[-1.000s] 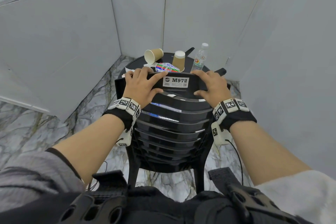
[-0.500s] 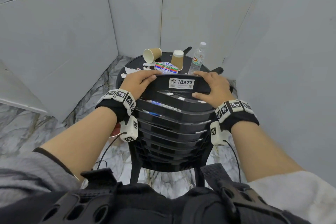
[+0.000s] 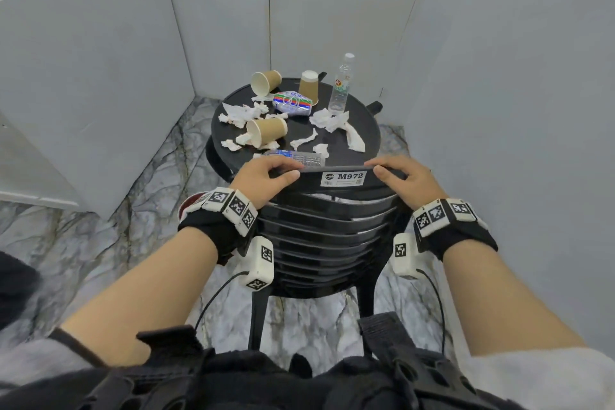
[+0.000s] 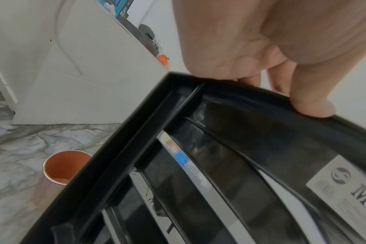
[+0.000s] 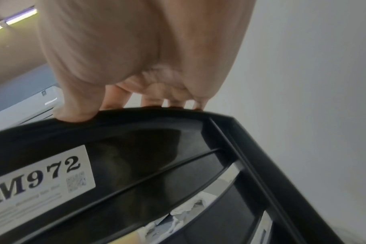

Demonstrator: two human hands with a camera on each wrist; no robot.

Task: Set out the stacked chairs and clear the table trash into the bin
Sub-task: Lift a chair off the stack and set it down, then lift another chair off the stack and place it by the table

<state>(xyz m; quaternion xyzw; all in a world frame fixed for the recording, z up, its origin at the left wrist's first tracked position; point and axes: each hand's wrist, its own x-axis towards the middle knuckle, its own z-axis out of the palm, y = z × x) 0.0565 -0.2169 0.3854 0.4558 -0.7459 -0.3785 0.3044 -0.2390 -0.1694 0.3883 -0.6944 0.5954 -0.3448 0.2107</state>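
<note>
A black slatted chair (image 3: 326, 236) with a white M972 label (image 3: 342, 178) stands before me. My left hand (image 3: 266, 176) grips the left of its top rail, thumb on the near face. My right hand (image 3: 399, 176) grips the right end the same way. The wrist views show the left hand (image 4: 282, 92) and the right hand (image 5: 136, 92) curled over the rail (image 5: 157, 123). Beyond it, a round black table (image 3: 299, 128) holds three paper cups (image 3: 268, 133), a clear bottle (image 3: 341, 88), tissue packets (image 3: 293, 103) and crumpled tissues (image 3: 243, 113).
A cylindrical bin with an orange inside (image 4: 65, 166) stands on the marble floor left of the chair, mostly hidden behind my left wrist in the head view. Grey walls close in behind and to both sides of the table. Chair legs (image 3: 258, 316) stand near my body.
The chair back has come down and toward me with both hands still on its rail. The table top and its trash now show fully over the rail.
</note>
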